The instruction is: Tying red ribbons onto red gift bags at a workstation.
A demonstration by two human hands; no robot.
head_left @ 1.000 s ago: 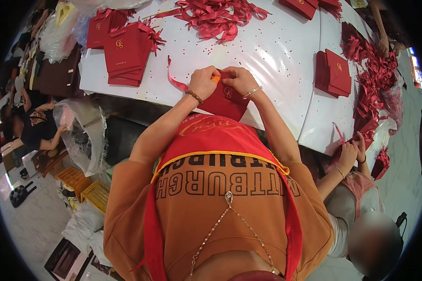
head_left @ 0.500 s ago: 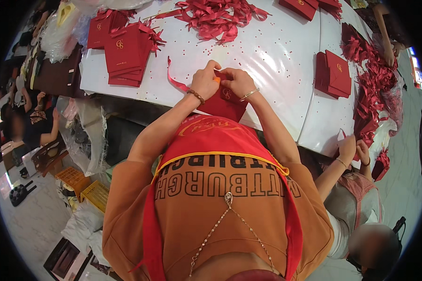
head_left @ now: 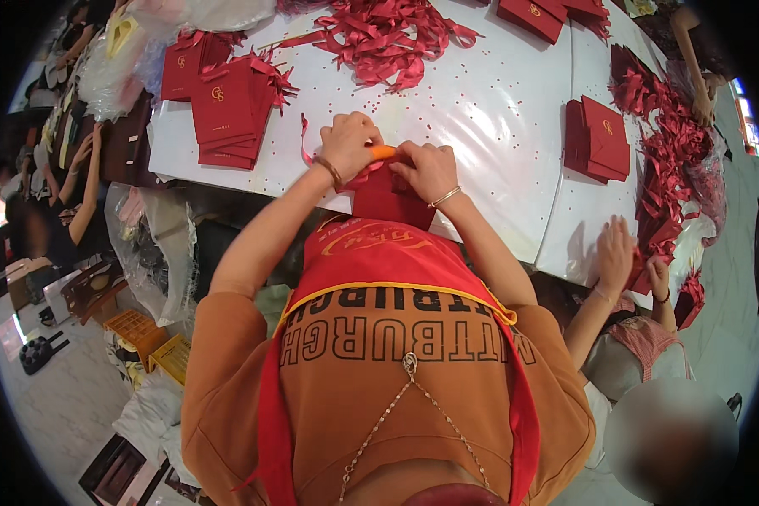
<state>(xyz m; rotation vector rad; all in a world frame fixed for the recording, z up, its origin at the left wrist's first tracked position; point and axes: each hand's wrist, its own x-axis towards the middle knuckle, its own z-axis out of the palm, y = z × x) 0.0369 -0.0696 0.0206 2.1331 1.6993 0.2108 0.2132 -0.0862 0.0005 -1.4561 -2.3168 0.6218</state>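
A flat red paper bag [head_left: 385, 205] lies at the table's near edge, just above my apron. My left hand [head_left: 347, 145] is closed at its upper left, with a red ribbon [head_left: 305, 139] trailing out beside the wrist. An orange piece [head_left: 383, 153] shows at my left thumb; I cannot tell whether it is a finger cover or a tool. My right hand [head_left: 427, 173] pinches the bag's top right edge. The fingers of both hands nearly meet over the bag and hide its upper rim.
Stacked red bags with ribbons [head_left: 225, 110] lie at the left. A heap of red ribbons [head_left: 388, 38] sits at the far middle. More red bags [head_left: 599, 139] stand at the right. A co-worker's hand [head_left: 616, 253] is near the right corner. Red paper dots litter the white table [head_left: 489, 194].
My left hand has shifted left and slightly toward me; my right hand has also come slightly nearer. More of the orange piece shows between them. The co-worker's left hand has lifted and spread.
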